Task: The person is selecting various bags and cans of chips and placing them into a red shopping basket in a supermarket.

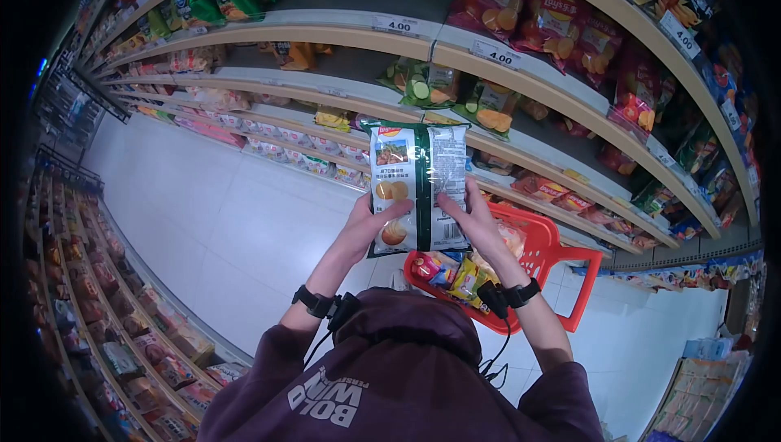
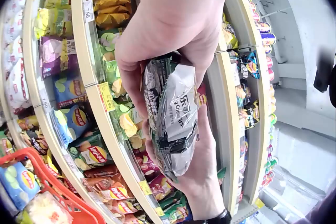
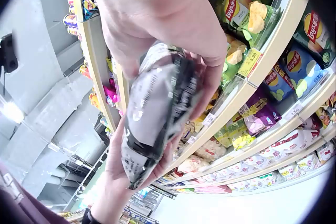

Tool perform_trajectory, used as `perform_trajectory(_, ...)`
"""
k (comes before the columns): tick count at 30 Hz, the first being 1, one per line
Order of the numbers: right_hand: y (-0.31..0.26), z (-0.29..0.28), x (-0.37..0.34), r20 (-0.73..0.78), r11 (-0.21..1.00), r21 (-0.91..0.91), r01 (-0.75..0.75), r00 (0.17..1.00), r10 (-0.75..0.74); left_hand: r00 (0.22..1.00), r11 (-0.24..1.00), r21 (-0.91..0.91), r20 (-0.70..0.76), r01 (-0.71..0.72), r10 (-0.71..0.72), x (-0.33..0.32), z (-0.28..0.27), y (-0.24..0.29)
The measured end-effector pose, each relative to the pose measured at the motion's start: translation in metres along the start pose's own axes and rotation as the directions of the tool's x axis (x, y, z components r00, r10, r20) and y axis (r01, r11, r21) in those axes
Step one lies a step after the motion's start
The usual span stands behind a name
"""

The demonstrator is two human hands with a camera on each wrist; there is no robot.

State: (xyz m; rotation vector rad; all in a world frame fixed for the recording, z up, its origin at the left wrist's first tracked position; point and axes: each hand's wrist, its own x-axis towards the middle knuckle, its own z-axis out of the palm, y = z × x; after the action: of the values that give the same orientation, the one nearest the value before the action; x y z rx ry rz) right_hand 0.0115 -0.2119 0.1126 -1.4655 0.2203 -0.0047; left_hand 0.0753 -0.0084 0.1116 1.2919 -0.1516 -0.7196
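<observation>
A silver and dark green chip bag [image 1: 404, 238] is held between both hands, its printed back with pictures and a barcode facing up in the head view. The left hand [image 1: 364, 226] grips its left side, thumb across the back; the right hand [image 1: 480, 226] grips the right side the same way. In the left wrist view the bag [image 2: 181, 113] shows end-on, with the left hand [image 2: 168, 29] at the top and the right hand [image 2: 202, 171] below. In the right wrist view the right hand [image 3: 163, 19] curls round the bag [image 3: 149, 108]; the left hand [image 3: 116, 176] is beyond it.
A red shopping basket [image 1: 579, 295] with several snack bags stands at the lower right of the hands. Curved shelves [image 1: 309, 27] of chip bags with price tags run across the front and right. Another shelf [image 1: 106, 312] of packets lines the left, with white tiled floor [image 1: 211, 198] between.
</observation>
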Motion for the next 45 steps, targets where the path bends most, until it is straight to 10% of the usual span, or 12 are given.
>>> perform_trajectory(17, -0.006, -0.002, -0.007, 0.059, 0.999, -0.049, 0.004, 0.998, -0.001, 0.996, 0.995, 0.057, 0.007, -0.088, 0.088, -0.002, 0.002, 0.002)
perform_trajectory(38, 0.017, -0.008, 0.003, -0.044, 0.989, 0.124, -0.077, 0.996, 0.083, 0.979, 0.985, -0.105, -0.135, 0.139, -0.153, 0.000, 0.010, 0.005)
perform_trajectory(45, 0.011, -0.007, 0.005, -0.114, 0.892, -0.392, 0.225, 0.950, -0.290, 0.973, 0.982, 0.125, -0.165, -0.143, 0.163, 0.012, 0.001, -0.013)
